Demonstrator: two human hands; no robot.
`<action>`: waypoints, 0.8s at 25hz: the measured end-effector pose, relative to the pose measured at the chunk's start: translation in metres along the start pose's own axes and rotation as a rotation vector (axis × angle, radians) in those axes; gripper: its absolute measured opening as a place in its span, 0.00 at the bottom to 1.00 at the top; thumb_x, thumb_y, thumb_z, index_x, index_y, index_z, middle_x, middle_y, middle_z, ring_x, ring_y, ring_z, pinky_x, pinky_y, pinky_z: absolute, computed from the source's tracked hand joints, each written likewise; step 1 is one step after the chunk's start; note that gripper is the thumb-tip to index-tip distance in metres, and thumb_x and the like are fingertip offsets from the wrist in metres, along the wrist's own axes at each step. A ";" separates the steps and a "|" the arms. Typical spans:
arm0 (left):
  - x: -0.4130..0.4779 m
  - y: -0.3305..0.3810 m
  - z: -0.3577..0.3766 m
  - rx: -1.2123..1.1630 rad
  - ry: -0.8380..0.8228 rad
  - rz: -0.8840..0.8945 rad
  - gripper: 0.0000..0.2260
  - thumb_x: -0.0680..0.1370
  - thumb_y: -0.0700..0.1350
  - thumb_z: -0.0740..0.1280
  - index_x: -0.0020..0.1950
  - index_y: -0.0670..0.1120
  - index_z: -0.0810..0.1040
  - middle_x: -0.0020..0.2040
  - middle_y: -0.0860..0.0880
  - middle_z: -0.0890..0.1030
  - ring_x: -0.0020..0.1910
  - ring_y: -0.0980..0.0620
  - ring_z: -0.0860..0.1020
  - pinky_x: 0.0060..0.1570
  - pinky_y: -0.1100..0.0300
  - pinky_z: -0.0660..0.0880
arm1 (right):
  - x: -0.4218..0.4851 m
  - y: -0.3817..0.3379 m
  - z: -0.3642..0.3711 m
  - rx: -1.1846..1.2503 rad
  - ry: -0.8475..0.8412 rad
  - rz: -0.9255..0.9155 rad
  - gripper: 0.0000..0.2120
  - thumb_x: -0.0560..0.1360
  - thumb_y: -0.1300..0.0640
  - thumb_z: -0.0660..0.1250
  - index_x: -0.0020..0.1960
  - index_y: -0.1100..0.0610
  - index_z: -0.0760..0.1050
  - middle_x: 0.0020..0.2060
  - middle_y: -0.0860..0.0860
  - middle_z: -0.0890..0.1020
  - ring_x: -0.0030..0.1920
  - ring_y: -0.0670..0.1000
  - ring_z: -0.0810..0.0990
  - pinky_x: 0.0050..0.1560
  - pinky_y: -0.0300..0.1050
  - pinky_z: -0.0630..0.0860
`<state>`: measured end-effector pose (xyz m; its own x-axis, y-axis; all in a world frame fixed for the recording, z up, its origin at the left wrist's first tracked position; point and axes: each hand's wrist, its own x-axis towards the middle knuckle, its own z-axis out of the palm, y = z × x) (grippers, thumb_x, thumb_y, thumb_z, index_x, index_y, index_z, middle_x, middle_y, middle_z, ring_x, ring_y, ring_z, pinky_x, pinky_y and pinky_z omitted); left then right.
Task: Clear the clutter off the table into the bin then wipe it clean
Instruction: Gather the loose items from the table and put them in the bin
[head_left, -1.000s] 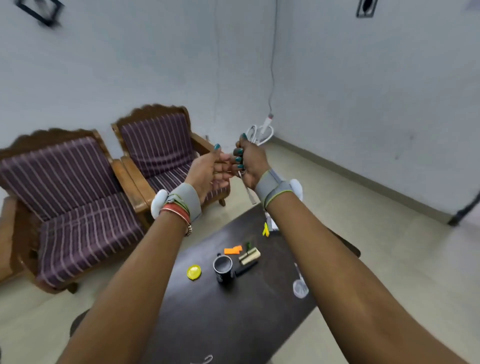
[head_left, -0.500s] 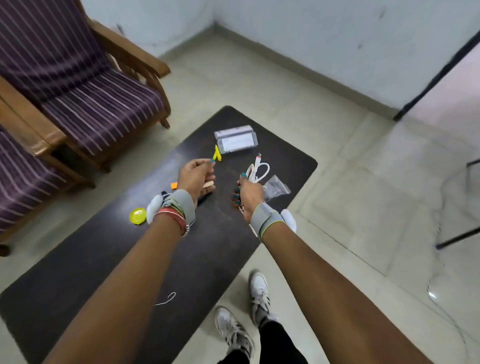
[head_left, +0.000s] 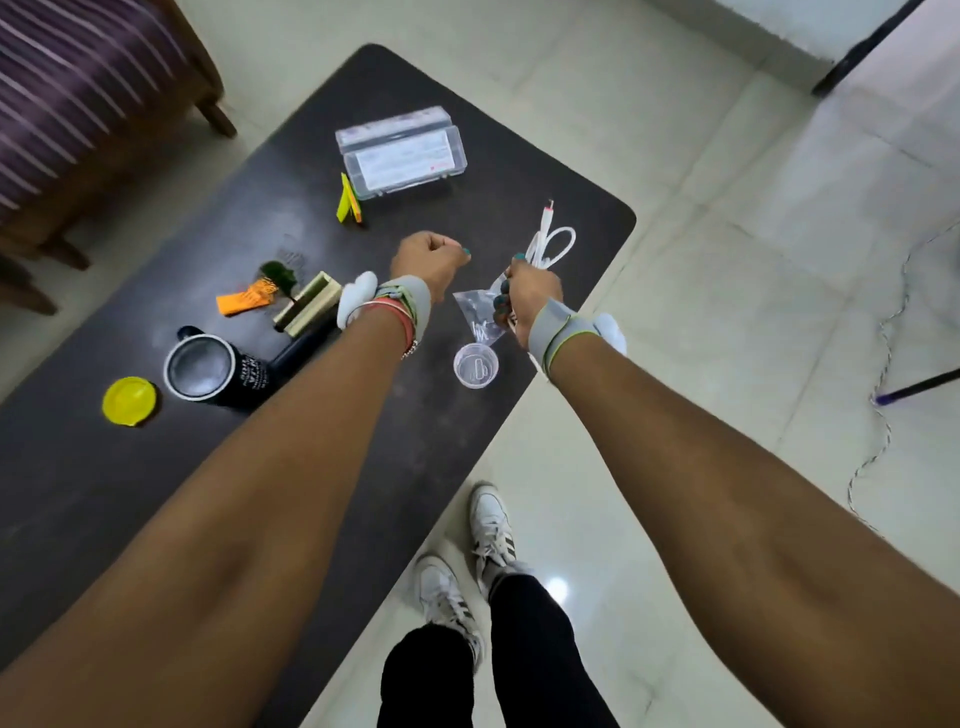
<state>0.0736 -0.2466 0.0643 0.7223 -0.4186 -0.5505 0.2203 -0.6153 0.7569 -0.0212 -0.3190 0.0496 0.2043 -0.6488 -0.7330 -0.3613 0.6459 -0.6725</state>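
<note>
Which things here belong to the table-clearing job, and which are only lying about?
Job: table, white cable in the right hand, small plastic bag, clear cup, black mug, yellow lid, clear plastic box, orange paper.
Lying about: striped armchair, twisted cord on the floor, white sneakers.

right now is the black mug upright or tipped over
Upright: the black mug stands on the table, open mouth facing up.

Pale glossy floor tiles (head_left: 737, 244), purple striped armchair (head_left: 72, 83) at upper left
</note>
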 end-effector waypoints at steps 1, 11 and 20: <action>0.013 -0.002 0.012 0.087 0.000 0.053 0.03 0.72 0.43 0.70 0.43 0.50 0.78 0.43 0.47 0.80 0.40 0.52 0.76 0.45 0.56 0.78 | 0.018 -0.002 -0.003 -0.039 0.013 -0.006 0.14 0.79 0.53 0.60 0.36 0.57 0.69 0.26 0.53 0.70 0.20 0.50 0.67 0.24 0.37 0.63; 0.071 -0.061 0.113 0.925 -0.154 0.238 0.48 0.61 0.59 0.78 0.74 0.55 0.56 0.67 0.41 0.64 0.66 0.38 0.65 0.65 0.44 0.67 | 0.122 -0.003 -0.009 -0.333 0.007 -0.069 0.10 0.77 0.52 0.62 0.46 0.59 0.75 0.32 0.53 0.75 0.32 0.55 0.72 0.37 0.46 0.71; 0.065 -0.061 0.041 0.290 0.110 0.109 0.14 0.77 0.45 0.63 0.62 0.43 0.77 0.60 0.40 0.80 0.60 0.39 0.77 0.60 0.49 0.74 | 0.075 0.006 -0.005 -0.157 -0.037 -0.104 0.14 0.79 0.51 0.61 0.36 0.56 0.71 0.28 0.53 0.71 0.24 0.52 0.68 0.24 0.39 0.65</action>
<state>0.0807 -0.2633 -0.0322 0.8011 -0.4278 -0.4186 -0.0469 -0.7421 0.6686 -0.0124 -0.3661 -0.0092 0.2801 -0.6921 -0.6653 -0.4730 0.5035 -0.7230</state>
